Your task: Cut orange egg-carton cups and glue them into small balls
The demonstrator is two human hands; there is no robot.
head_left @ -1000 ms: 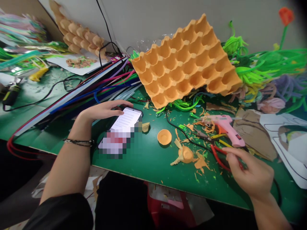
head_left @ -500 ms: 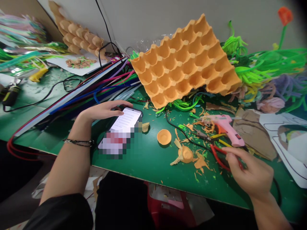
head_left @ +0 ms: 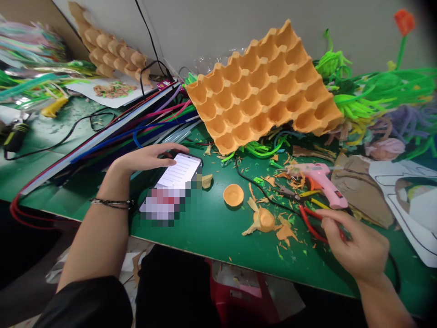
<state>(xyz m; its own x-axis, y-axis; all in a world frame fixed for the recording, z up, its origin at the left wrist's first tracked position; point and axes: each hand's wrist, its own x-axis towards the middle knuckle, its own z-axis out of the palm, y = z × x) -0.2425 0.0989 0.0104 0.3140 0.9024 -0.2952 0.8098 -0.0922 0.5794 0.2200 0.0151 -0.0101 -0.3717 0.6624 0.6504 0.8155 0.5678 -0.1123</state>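
- Green board is seen as the table top (head_left: 211, 228), strewn with orange and green scraps.
- Orange pulp forms the large egg tray (head_left: 262, 86), which is propped at a tilt against the wall behind the work area, its lower edge resting over green pipe cleaners (head_left: 262, 148).
- A second egg tray (head_left: 109, 48) is leaned at the far left against the wall, well apart from the first.
- Long coloured tubes (head_left: 112, 132) are laid diagonally across the table, just beyond the left hand.
- The left hand (head_left: 143, 158) is laid flat and loosely spread, its fingertips placed on the upper edge of a phone (head_left: 174, 184); a thin bracelet (head_left: 112, 202) is worn at the wrist.
- The phone is laid screen up on the table near the front edge, between the left hand and the cut pieces.
- The right hand (head_left: 358, 250) is curled, thumb and fingers pinched on the red handles of a pair of pliers (head_left: 312, 218), which lies on the table at the right, near the front edge; the tool's tip is pointed toward the scraps.
- A pink glue gun (head_left: 321, 182) is laid on its side just behind the pliers, its black cord (head_left: 252, 187) trailing leftward.
- A cut orange cup (head_left: 234, 195) is set open side up between phone and glue gun.
- A second cut piece (head_left: 264, 221) is laid near it, just beside the pliers.
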